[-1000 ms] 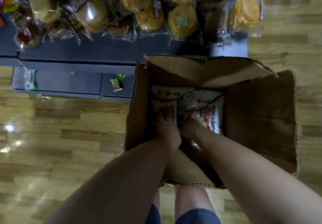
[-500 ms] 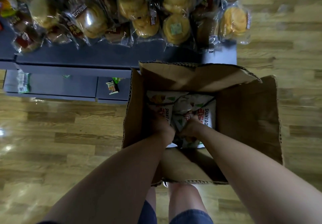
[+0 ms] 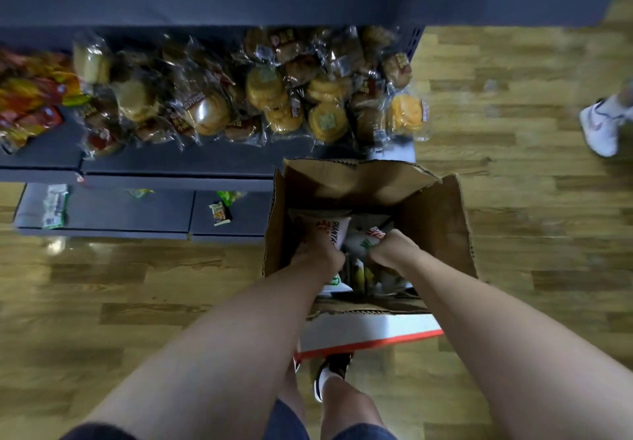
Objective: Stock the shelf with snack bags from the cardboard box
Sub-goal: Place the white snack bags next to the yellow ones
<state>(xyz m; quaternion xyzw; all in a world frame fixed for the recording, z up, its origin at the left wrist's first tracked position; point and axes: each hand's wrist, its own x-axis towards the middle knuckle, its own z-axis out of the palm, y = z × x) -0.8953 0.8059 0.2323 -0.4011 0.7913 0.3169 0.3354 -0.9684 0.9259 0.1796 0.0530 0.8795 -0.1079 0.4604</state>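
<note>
An open cardboard box [image 3: 435, 220] stands on the wooden floor in front of me, its flaps up. Inside lie white snack bags [image 3: 334, 230] with red and green print. My left hand [image 3: 318, 256] is inside the box, closed on a white snack bag at the left. Beside it, my right hand [image 3: 394, 251] grips the crumpled top of another snack bag [image 3: 371, 236]. The dark grey shelf [image 3: 144, 162] stands just behind and left of the box.
The middle shelf carries several wrapped buns [image 3: 270, 97] and, at the far left, red and yellow packets [image 3: 30, 104]. The bottom ledge [image 3: 130, 212] holds a few small packets. Another person's white shoe [image 3: 603, 124] is on the floor at the right. My feet are under the box.
Both hands have closed on bags and drawn them up and toward me inside the box. My view has tilted up, bringing more of the shelf and a white shoe into sight.
</note>
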